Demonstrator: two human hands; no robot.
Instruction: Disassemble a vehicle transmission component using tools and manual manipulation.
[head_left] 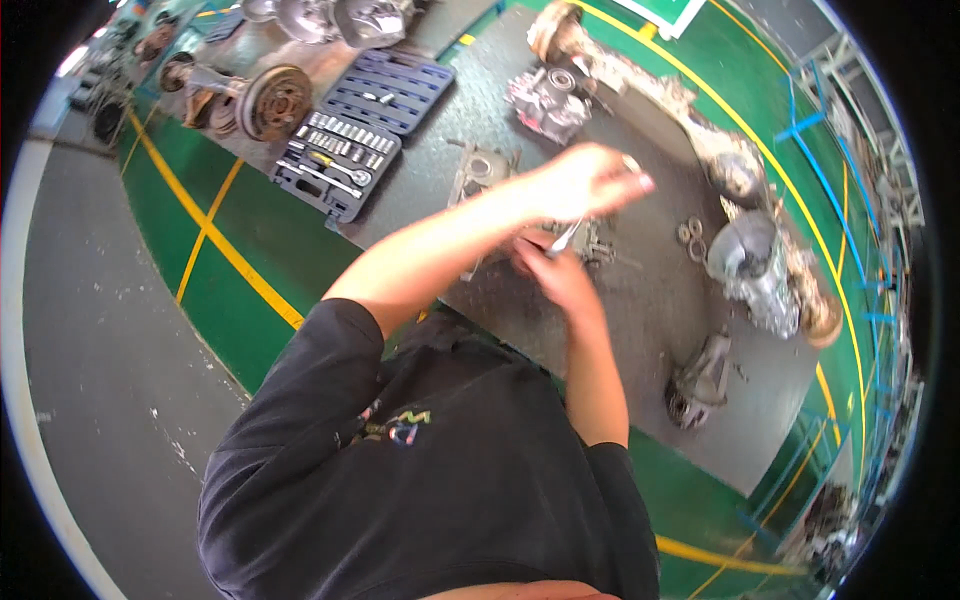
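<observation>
Both hands are at the middle of the dark work mat (640, 330), over a small metal assembly (592, 243) that they mostly cover.

Right hand (553, 270) is closed around a slim bright metal tool (563, 239), probably a ratchet or driver shaft; the tip end is hidden. Left hand (585, 180) reaches across above it, blurred by motion, fingers curled. I cannot tell whether it is clamped on anything. The hands are close together, left just far of right.

Handling, as a judgement:
- Tool: steel, stiff, light, smooth, likely oily here and so slippery. Take it along the shank or handle with a full wrap, not a fingertip pinch.
- Assembly: cast metal, rigid, dense for its size, not fragile. Edges and studs could bite. Hold it by the body, not by protruding bits.

Around it:
- Loose ring-shaped parts (690, 236) just right of the hands; small, they will roll.
- Big silver housing (758, 268) further right; heavy, two-hand job.
- Another casting (700, 378) near right.
- Open blue socket set case (336, 163) far left.
- Long axle housing (640, 85) along the far edge.
- Green floor (230, 290) left of the mat.
</observation>
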